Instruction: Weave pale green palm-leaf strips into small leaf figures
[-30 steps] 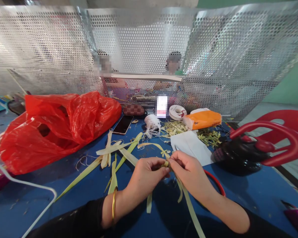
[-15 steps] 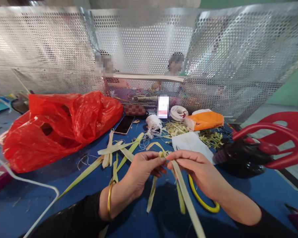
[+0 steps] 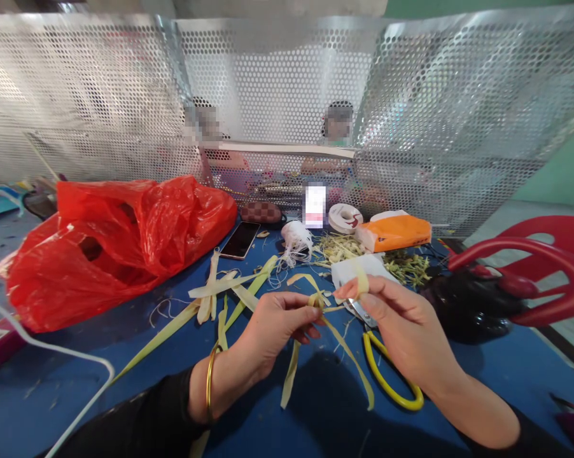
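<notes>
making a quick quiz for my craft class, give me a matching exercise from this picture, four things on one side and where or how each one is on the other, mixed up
Things
1. leaf strip
2. scissors
3. phone
4. plastic bag

Place or state
a. lying flat, screen dark, by the bag's right end
b. pinched between the left hand and the right hand
c. red, crumpled, on the left of the blue table
d. yellow handles, on the table, partly under the right hand

Pairs: 1-b, 2-d, 3-a, 4-c
</notes>
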Demonstrator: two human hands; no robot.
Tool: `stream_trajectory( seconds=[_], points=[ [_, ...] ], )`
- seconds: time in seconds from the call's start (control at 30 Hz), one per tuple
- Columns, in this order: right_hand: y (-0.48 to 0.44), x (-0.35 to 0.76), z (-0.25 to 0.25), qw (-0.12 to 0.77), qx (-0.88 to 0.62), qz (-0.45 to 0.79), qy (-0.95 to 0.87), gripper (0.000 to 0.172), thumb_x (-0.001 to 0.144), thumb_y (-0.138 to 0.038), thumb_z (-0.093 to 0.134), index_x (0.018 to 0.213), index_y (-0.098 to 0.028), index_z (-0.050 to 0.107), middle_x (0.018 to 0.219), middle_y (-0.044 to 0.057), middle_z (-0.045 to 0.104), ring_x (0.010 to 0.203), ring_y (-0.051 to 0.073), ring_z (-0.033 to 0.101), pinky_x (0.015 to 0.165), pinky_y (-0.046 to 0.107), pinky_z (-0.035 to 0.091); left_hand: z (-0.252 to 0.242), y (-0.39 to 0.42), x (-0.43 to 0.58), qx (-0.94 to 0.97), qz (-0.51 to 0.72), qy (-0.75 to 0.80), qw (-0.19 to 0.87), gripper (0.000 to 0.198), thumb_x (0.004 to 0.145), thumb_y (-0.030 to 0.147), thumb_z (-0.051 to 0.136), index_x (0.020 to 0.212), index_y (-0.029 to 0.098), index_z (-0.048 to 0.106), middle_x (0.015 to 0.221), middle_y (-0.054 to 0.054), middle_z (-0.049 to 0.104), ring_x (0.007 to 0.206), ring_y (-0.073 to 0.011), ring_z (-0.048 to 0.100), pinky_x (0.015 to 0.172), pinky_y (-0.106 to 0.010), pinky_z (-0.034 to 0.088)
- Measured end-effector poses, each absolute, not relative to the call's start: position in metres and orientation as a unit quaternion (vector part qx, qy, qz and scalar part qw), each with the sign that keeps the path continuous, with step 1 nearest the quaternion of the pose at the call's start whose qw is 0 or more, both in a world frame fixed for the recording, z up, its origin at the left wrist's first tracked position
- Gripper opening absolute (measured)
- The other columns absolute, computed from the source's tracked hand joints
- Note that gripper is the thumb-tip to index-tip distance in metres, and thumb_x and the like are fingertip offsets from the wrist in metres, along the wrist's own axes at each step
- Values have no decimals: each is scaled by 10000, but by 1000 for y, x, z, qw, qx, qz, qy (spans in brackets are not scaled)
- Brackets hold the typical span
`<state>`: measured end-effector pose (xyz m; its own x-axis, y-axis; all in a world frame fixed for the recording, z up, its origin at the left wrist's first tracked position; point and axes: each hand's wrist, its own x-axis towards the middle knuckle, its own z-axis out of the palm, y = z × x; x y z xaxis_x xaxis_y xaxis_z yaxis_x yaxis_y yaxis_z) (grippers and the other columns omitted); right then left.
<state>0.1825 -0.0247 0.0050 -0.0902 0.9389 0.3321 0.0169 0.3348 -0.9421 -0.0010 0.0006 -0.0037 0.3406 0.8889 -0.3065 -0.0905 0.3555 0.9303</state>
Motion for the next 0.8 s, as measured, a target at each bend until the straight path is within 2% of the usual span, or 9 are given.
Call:
stream_trajectory(
  seconds=[0.17, 0.27, 0.4, 0.47, 0.63, 0.8],
  points=[
    [-26, 181, 5, 571, -376, 507, -525, 99, 887, -268, 606, 816, -225, 659, 747, -6, 632, 776, 139, 590, 773, 258, 464, -4, 1, -1, 460, 341, 457, 681, 115, 690, 222, 705, 728, 115, 689, 643, -37, 681, 513, -90, 597, 488, -180, 435],
    [-26, 181, 8, 578, -384, 506, -512, 126, 878, -285, 622, 778, -214, 646, 667, -19, 597, 682, 121, 561, 694, 239, 453, -5, 0, 0, 464, 341, 458, 677, 98, 691, 215, 697, 702, 119, 676, 644, -38, 682, 513, -97, 601, 487, -187, 442],
    [-26, 183, 10, 578, -390, 494, -520, 111, 871, -303, 628, 796, -223, 643, 630, -25, 595, 655, 125, 559, 663, 239, 451, -4, -1, 1, 456, 342, 464, 678, 97, 683, 204, 708, 703, 119, 666, 612, -27, 662, 514, -100, 603, 485, -185, 444],
    [-25, 185, 11, 546, -413, 488, -542, 89, 866, -291, 626, 808, -225, 638, 635, -24, 608, 646, 126, 561, 645, 236, 445, -3, -1, 1, 455, 342, 466, 677, 103, 685, 202, 711, 714, 113, 669, 578, -19, 644, 508, -97, 595, 488, -181, 442],
    [-20, 191, 17, 389, -473, 455, -647, 153, 840, -272, 612, 712, -189, 597, 668, -13, 582, 660, 135, 524, 624, 240, 406, 2, 0, 0, 454, 358, 456, 676, 120, 693, 217, 707, 716, 102, 679, 582, -18, 632, 513, -95, 593, 500, -182, 445],
    [-16, 195, 19, 341, -477, 419, -694, 173, 846, -271, 549, 696, -185, 565, 664, -20, 497, 625, 127, 436, 557, 240, 341, 4, -1, -2, 445, 363, 437, 692, 131, 697, 232, 710, 712, 104, 690, 622, -27, 648, 512, -88, 577, 506, -188, 447]
  ],
)
